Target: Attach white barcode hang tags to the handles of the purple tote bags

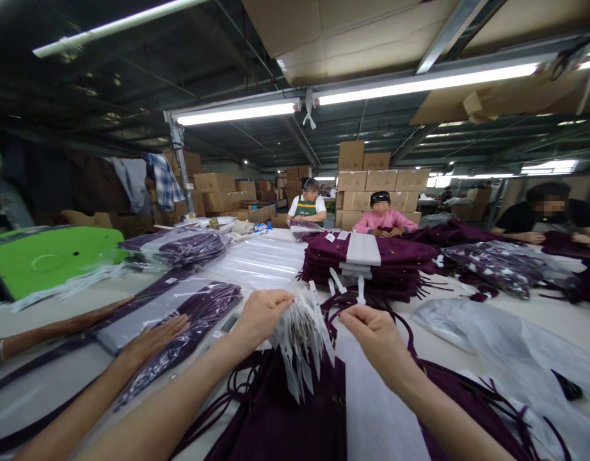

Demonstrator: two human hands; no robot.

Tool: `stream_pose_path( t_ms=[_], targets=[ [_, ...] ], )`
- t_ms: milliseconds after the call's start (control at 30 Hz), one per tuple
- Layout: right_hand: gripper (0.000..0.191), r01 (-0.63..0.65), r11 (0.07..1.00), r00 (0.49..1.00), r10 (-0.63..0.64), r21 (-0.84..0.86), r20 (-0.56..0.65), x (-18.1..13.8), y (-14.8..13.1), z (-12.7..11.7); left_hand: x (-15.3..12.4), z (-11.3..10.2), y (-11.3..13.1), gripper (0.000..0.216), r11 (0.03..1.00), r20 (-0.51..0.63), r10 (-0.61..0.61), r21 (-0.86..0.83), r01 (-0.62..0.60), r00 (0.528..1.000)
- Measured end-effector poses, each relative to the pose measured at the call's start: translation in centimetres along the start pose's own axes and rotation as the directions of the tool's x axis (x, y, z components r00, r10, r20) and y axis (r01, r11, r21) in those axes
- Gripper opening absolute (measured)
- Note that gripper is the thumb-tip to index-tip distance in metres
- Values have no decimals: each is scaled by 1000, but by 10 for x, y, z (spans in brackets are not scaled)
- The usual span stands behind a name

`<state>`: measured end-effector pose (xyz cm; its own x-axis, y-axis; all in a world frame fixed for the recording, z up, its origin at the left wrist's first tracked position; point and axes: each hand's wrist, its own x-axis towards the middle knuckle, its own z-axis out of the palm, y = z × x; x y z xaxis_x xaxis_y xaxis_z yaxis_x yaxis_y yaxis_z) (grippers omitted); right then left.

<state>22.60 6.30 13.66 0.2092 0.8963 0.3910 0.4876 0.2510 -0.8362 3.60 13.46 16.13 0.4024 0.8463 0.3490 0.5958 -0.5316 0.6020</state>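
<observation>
My left hand (262, 315) is closed around a thick bunch of white hang tags (302, 346) that fans downward. My right hand (374, 330) pinches a single white tag strap (360, 291) just to the right of the bunch. Below both hands lies a dark purple fabric bag (280, 422) with long straps and a white paper insert (372, 416) on it. Both hands hover a little above this bag.
A co-worker's hands (153, 339) at the left press a purple bag in a clear plastic sleeve (199, 314). A stack of purple bags (372, 262) stands ahead. Three people sit across the table. A green object (50, 259) lies far left; cardboard boxes (372, 182) stand behind.
</observation>
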Motion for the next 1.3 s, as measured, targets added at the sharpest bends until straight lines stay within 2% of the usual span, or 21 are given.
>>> stream_pose_path(
  t_ms=[100, 167, 300, 333, 467, 533, 600, 667, 767, 867, 967, 1033, 1100, 1200, 1300],
  targets=[
    [31, 17, 999, 999, -20, 42, 48, -1, -4, 8, -1, 8, 4, 27, 999, 9, 26, 37, -26, 1000],
    [30, -31, 994, 998, 24, 102, 66, -1, -8, 8, 0, 11, 3, 27, 998, -9, 7, 57, -7, 1000],
    [31, -85, 985, 967, 44, 152, 252, -6, -15, -4, 9, 9, -7, 28, 999, -57, -24, 27, 25, 998],
    [32, -87, 984, 969, 47, 156, 244, -7, -16, -9, 13, 6, -10, 28, 999, -83, -30, 12, 31, 996],
    [36, -156, 978, 987, 149, 138, 66, -11, -11, -33, 37, -11, -23, 27, 995, -279, -95, 3, 100, 956],
    [38, -217, 968, 976, 214, 123, 37, -15, -5, -43, 53, -18, -30, 27, 990, -370, -117, 28, 137, 922],
    [39, -257, 959, 966, 255, 117, 35, -20, 3, -50, 69, -19, -41, 30, 979, -407, -118, 105, 175, 906],
    [39, -284, 952, 959, 282, 114, 36, -25, 10, -53, 80, -14, -57, 35, 943, -378, -137, 235, 238, 916],
    [38, -294, 951, 956, 292, 96, 41, -33, 22, -53, 79, 7, -89, 36, 873, -263, -218, 377, 308, 940],
    [39, -217, 976, 974, 216, 2, 63, -39, 32, -51, 60, 33, -119, 32, 839, -133, -280, 447, 310, 951],
    [39, -115, 974, 984, 138, -196, 109, -42, 40, -49, 37, 49, -131, 35, 808, -58, -277, 525, 265, 959],
    [38, -49, 932, 987, 101, -359, 127, -42, 43, -45, 28, 53, -125, 35, 794, -68, -211, 570, 212, 975],
    [35, 9, 838, 989, 74, -546, 130, -38, 46, -39, 26, 56, -111, 33, 802, -59, -120, 583, 132, 991],
    [28, 63, 619, 989, 69, -783, 134, -30, 50, -23, 32, 70, -84, 31, 877, 86, -84, 480, 33, 993],
    [22, 95, 470, 983, 93, -878, 156, -22, 54, -7, 41, 99, -65, 29, 935, 250, -124, 353, 29, 960]
  ],
)
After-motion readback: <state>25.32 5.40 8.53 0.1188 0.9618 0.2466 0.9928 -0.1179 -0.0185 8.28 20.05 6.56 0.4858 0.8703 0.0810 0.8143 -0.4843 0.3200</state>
